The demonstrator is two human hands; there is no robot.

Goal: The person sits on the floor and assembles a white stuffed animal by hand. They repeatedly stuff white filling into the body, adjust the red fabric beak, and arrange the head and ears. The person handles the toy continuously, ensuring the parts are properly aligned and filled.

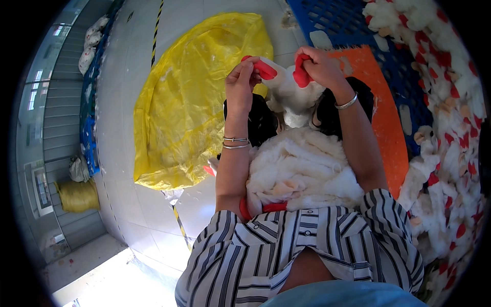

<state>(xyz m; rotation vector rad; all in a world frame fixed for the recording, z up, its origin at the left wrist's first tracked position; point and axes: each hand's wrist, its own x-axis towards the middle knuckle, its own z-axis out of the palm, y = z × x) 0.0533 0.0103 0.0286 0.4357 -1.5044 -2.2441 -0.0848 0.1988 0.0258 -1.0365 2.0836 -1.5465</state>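
Both of my arms reach forward over my lap. My left hand (242,78) pinches a red fabric tip (265,69) of a white plush piece (294,97), with thumb and fingers closed. Opposite it, my right hand (321,67) is closed on another red fabric part (302,74) of what looks like the same piece. The plush hangs between the hands, over the gap between my dark-clad knees. A heap of white furry fabric (302,166) lies on my lap, with red bits showing at its near edge.
A large yellow plastic bag (179,112) lies on the grey floor to the left. At right, an orange sheet (386,117) rests by a blue plastic pallet (348,20). Beyond is a big pile of white-and-red plush pieces (450,138). A yellow roll (76,196) stands far left.
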